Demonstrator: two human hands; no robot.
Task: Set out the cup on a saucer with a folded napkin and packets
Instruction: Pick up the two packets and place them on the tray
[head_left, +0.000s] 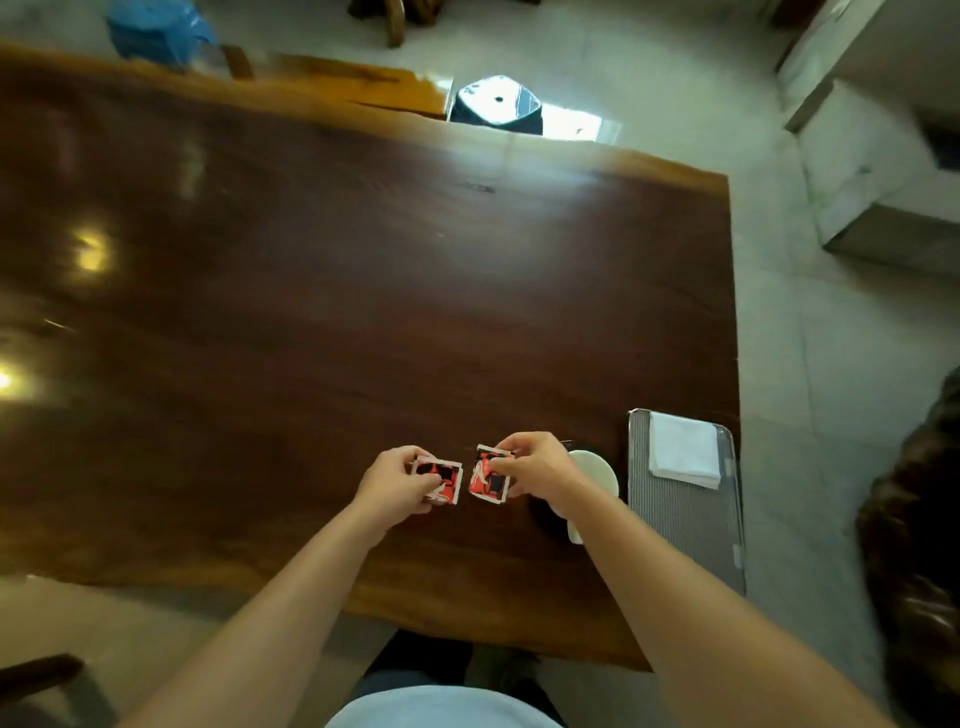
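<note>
My left hand (395, 486) pinches a red, black and white packet (441, 480) just above the dark wooden table (311, 286). A second, similar packet (488, 480) is pinched by my right hand (535, 470) a little to the right; the two packets sit side by side, slightly apart. Behind my right wrist is a white cup (597, 470), partly hidden by the arm, on what looks like a dark saucer (545, 514). A folded white napkin (683, 449) lies at the far end of a grey tray (685, 530) to the right.
The tray sits at the table's right edge, which drops off to a tiled floor. A dark wooden seat (919, 519) stands right of the table. The table's near edge runs just in front of my body. A blue bag (156, 28) lies beyond the far edge.
</note>
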